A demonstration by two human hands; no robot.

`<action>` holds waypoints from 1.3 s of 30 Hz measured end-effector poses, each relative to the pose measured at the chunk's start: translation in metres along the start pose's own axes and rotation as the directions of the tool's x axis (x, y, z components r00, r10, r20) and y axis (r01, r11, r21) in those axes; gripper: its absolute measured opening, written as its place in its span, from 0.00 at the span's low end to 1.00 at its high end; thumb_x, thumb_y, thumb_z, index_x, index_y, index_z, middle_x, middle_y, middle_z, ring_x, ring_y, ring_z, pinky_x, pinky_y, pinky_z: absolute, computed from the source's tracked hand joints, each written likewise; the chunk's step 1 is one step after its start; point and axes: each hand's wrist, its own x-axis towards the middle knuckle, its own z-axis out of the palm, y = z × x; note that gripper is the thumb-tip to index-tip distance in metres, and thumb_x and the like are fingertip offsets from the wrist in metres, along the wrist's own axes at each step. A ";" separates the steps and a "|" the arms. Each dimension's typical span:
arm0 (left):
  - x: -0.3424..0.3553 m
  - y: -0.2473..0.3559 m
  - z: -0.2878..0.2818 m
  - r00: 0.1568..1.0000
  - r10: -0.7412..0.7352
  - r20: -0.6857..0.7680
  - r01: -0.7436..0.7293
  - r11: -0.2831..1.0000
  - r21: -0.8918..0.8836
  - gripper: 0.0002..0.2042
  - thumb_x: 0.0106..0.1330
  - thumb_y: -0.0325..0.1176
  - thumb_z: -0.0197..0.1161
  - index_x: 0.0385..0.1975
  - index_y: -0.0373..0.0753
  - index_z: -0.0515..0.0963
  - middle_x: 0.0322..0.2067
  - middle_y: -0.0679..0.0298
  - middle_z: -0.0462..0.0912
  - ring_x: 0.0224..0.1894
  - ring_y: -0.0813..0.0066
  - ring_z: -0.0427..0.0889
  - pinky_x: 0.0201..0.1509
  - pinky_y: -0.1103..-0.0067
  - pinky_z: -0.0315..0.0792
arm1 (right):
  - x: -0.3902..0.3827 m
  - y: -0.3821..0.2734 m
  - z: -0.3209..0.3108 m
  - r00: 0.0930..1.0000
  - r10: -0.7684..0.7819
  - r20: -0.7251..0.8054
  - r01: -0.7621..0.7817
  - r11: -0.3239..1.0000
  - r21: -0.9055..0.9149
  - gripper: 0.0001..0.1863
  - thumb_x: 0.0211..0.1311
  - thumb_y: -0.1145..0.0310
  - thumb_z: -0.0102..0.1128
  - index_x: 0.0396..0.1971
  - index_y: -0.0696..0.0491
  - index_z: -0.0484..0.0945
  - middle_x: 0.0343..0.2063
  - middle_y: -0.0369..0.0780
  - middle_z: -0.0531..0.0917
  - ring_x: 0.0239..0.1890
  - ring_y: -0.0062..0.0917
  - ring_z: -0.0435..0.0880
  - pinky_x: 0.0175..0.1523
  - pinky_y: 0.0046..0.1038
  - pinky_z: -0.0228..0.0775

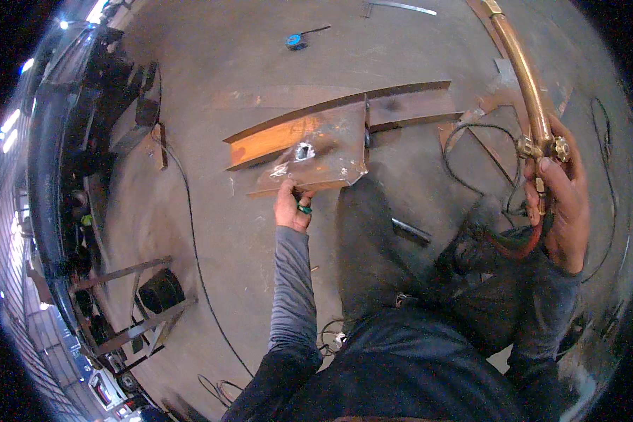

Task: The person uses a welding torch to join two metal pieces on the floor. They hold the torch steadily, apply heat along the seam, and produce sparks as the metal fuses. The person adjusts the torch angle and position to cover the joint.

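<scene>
My right hand (568,197) is wrapped round the valve end of a long brass gas torch (522,65), which points up and away. Knurled knobs stick out beside my fingers, and a red hose (519,246) runs from its lower end. No flame shows. My left hand (293,206) pinches the near edge of a rusty steel bracket (323,158). A small green thing (304,209) shows at its fingers; I cannot tell what it is. The bracket has a ragged hole with bright edges and rests against a steel channel (408,105), partly orange.
A blue tape measure (295,41) lies on the concrete floor ahead. Dark hoses (188,204) trail at left and right. A metal frame (137,330) and dark machinery (56,176) stand at left. A short dark tube (411,232) lies near my legs.
</scene>
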 end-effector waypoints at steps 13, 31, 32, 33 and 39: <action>0.012 0.002 0.042 0.628 0.770 0.113 -0.585 0.370 0.722 0.26 0.56 0.36 0.69 0.53 0.31 0.72 0.44 0.50 0.86 0.46 0.56 0.85 0.53 0.67 0.75 | -0.001 0.001 -0.001 0.999 -0.034 0.025 0.035 0.999 -0.033 0.34 0.63 0.65 0.60 0.67 0.58 0.62 0.33 0.40 0.82 0.16 0.13 0.73 0.16 0.15 0.65; 0.001 -0.018 0.051 0.609 0.743 0.279 -0.638 0.250 0.728 0.21 0.56 0.37 0.72 0.48 0.36 0.77 0.41 0.54 0.88 0.43 0.62 0.87 0.49 0.70 0.76 | 0.001 0.004 -0.001 1.000 -0.013 0.000 0.013 0.999 -0.052 0.29 0.70 0.57 0.58 0.66 0.54 0.65 0.27 0.38 0.80 0.14 0.14 0.73 0.15 0.15 0.63; 0.001 -0.020 0.050 0.623 0.735 0.269 -0.620 0.253 0.743 0.21 0.57 0.37 0.73 0.48 0.35 0.77 0.41 0.54 0.88 0.43 0.62 0.87 0.49 0.70 0.76 | 0.001 0.004 0.000 1.000 -0.017 0.005 0.017 0.999 -0.041 0.29 0.70 0.57 0.58 0.66 0.53 0.66 0.26 0.38 0.80 0.14 0.14 0.73 0.15 0.15 0.63; -0.003 -0.020 0.052 0.636 0.727 0.259 -0.601 0.257 0.757 0.21 0.57 0.37 0.73 0.48 0.35 0.78 0.41 0.53 0.88 0.43 0.62 0.87 0.49 0.70 0.76 | 0.001 0.005 0.000 1.000 -0.017 0.003 0.017 0.999 -0.038 0.29 0.71 0.57 0.58 0.66 0.53 0.66 0.26 0.38 0.80 0.14 0.14 0.73 0.15 0.15 0.63; 0.002 -0.037 0.039 0.664 0.713 0.222 -0.561 0.280 0.779 0.18 0.55 0.38 0.73 0.43 0.36 0.81 0.38 0.53 0.88 0.42 0.55 0.87 0.48 0.68 0.76 | 0.003 0.006 0.000 1.000 -0.025 0.016 0.025 0.999 -0.028 0.28 0.72 0.56 0.56 0.66 0.54 0.66 0.26 0.38 0.80 0.13 0.14 0.73 0.15 0.15 0.63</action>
